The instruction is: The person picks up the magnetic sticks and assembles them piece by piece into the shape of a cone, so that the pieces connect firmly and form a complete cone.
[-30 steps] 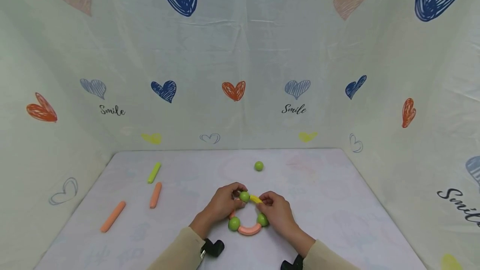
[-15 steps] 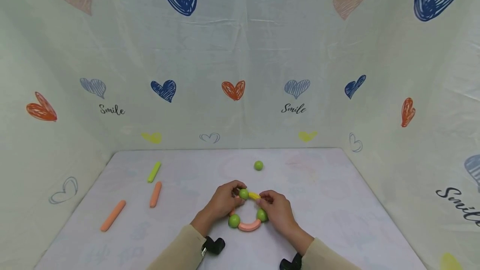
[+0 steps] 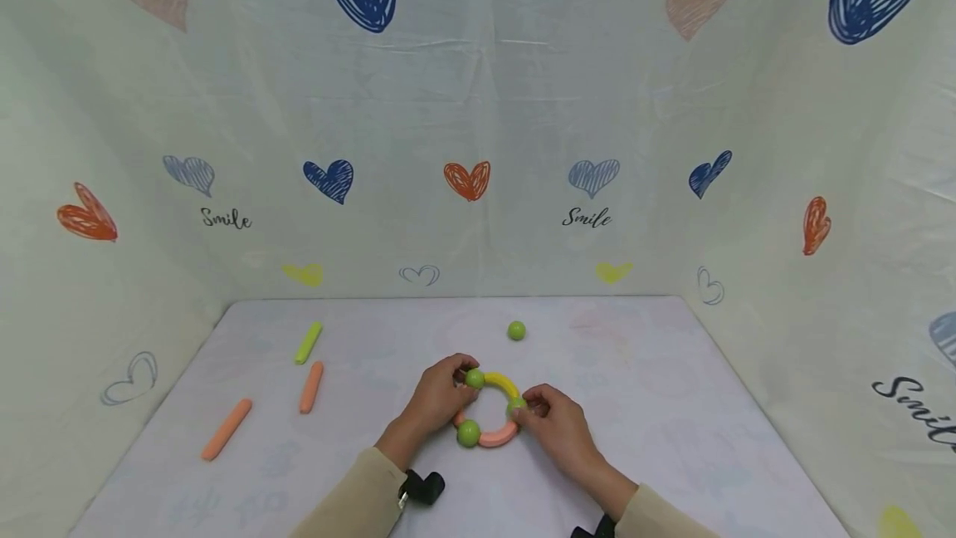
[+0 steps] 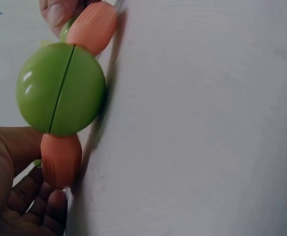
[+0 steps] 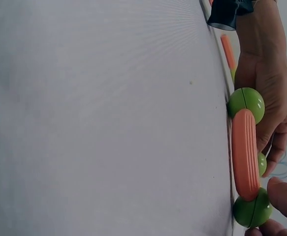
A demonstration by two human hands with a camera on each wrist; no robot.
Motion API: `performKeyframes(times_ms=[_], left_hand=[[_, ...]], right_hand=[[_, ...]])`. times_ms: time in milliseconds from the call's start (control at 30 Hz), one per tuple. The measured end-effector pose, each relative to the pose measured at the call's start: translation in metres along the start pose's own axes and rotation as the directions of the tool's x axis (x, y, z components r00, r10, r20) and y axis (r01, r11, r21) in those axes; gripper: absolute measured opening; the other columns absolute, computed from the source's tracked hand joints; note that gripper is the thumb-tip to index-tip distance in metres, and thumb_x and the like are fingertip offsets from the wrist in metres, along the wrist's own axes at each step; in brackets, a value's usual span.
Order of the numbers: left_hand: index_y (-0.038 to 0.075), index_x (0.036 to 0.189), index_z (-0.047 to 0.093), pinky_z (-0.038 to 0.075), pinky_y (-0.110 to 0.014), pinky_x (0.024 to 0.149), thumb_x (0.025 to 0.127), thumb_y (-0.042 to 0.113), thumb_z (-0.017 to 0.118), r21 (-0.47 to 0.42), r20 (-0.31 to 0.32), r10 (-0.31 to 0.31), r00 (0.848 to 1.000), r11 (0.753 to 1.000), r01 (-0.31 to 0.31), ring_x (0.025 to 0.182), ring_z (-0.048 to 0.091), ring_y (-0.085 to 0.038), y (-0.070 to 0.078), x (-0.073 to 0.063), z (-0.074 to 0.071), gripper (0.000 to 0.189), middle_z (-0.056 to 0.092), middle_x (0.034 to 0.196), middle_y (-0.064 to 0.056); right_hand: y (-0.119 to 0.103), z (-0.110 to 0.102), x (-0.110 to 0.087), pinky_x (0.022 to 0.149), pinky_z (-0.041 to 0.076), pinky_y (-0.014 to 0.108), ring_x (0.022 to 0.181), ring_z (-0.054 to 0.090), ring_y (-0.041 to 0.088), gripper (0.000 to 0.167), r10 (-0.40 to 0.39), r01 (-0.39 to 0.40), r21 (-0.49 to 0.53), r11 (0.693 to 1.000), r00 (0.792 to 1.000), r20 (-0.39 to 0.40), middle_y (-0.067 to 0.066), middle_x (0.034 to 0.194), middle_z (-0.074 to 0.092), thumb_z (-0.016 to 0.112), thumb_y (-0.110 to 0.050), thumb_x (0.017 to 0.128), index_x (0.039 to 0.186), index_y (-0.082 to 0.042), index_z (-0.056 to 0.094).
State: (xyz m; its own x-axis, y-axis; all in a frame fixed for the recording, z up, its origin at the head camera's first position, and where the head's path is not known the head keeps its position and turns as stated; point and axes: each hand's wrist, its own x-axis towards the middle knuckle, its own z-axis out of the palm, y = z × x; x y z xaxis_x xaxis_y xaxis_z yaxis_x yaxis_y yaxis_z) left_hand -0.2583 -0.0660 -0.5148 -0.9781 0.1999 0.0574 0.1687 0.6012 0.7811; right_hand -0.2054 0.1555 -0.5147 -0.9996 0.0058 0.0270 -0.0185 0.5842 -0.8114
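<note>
A small ring of toy pieces lies on the table between the hands: three green balls joined by curved rods. My left hand (image 3: pixel 436 398) pinches the upper-left green ball (image 3: pixel 475 379) between thumb and fingers. My right hand (image 3: pixel 558 430) pinches the right green ball (image 3: pixel 516 409), covering part of it. A yellow curved rod (image 3: pixel 503 383) spans those two balls. Along the near side an orange curved rod (image 5: pixel 245 153) runs from the right ball to the lower-left green ball (image 4: pixel 60 89). Another orange rod (image 4: pixel 61 160) at the left is partly hidden by my left hand.
A loose green ball (image 3: pixel 517 330) sits beyond the ring. Off to the left lie a light green stick (image 3: pixel 308 344) and two straight orange sticks, one nearer the ring (image 3: pixel 310 388) and one closer to the left edge (image 3: pixel 226 430). Heart-printed cloth encloses the table's back and sides.
The right hand has shifted its grip from the yellow rod to the right green ball, and that rod now meets this ball. The ring's upper-left ball moved slightly left and away with the left hand.
</note>
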Motion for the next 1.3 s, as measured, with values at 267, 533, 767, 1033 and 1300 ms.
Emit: performKeyframes(times_ms=[267, 533, 767, 1033, 1300], left_hand=[[0.014, 0.118, 0.071, 0.051, -0.036, 0.079, 0.09, 0.013, 0.082, 0.004, 0.005, -0.021, 1.0, 1.0, 0.021, 0.094, 0.058, -0.018, -0.001, -0.007, -0.005, 0.031, 0.067, 0.106, -0.001], [0.014, 0.118, 0.071, 0.05, -0.034, 0.079, 0.09, 0.013, 0.082, -0.008, 0.003, -0.013, 1.0, 1.0, 0.013, 0.093, 0.057, -0.018, -0.003, -0.01, -0.007, 0.03, 0.067, 0.105, 0.0], [0.014, 0.119, 0.071, 0.051, -0.034, 0.08, 0.09, 0.014, 0.083, -0.014, 0.008, -0.027, 1.0, 1.0, 0.027, 0.094, 0.057, -0.017, -0.004, -0.01, -0.007, 0.031, 0.067, 0.106, 0.0], [0.013, 0.122, 0.071, 0.052, -0.037, 0.082, 0.09, 0.016, 0.083, -0.024, -0.004, -0.034, 0.999, 0.999, 0.033, 0.098, 0.06, -0.018, -0.005, -0.01, -0.008, 0.034, 0.069, 0.111, -0.001], [0.014, 0.123, 0.072, 0.053, -0.042, 0.093, 0.093, 0.022, 0.081, -0.07, -0.104, -0.05, 0.993, 0.997, 0.043, 0.11, 0.062, -0.021, -0.008, -0.015, -0.021, 0.033, 0.071, 0.12, -0.002]], right_hand=[[-0.003, 0.004, 0.002, 0.069, 0.047, 0.024, 0.083, 0.056, 0.012, 0.028, -0.01, 0.01, -0.065, 0.998, 1.0, -0.002, -0.003, 0.095, 0.07, 0.085, -0.027, 0.088, 0.108, -0.01, 0.075], [-0.001, 0.005, 0.003, 0.063, 0.045, 0.023, 0.078, 0.054, 0.012, 0.028, -0.027, 0.027, -0.054, 0.998, 1.0, 0.001, -0.002, 0.091, 0.069, 0.085, -0.023, 0.088, 0.111, -0.01, 0.077], [0.001, 0.004, 0.003, 0.065, 0.045, 0.023, 0.08, 0.055, 0.012, 0.03, -0.023, 0.024, -0.053, 0.998, 1.0, 0.006, -0.003, 0.095, 0.07, 0.085, -0.026, 0.089, 0.113, -0.011, 0.077], [0.001, 0.004, 0.004, 0.065, 0.044, 0.023, 0.079, 0.055, 0.012, 0.03, -0.037, 0.037, -0.057, 0.998, 0.999, 0.001, -0.003, 0.087, 0.067, 0.085, -0.024, 0.089, 0.114, -0.01, 0.077], [-0.001, 0.002, 0.006, 0.062, 0.043, 0.024, 0.076, 0.054, 0.012, 0.03, -0.059, 0.059, -0.068, 0.996, 0.998, -0.01, -0.003, 0.084, 0.067, 0.084, -0.022, 0.089, 0.116, -0.009, 0.078]])
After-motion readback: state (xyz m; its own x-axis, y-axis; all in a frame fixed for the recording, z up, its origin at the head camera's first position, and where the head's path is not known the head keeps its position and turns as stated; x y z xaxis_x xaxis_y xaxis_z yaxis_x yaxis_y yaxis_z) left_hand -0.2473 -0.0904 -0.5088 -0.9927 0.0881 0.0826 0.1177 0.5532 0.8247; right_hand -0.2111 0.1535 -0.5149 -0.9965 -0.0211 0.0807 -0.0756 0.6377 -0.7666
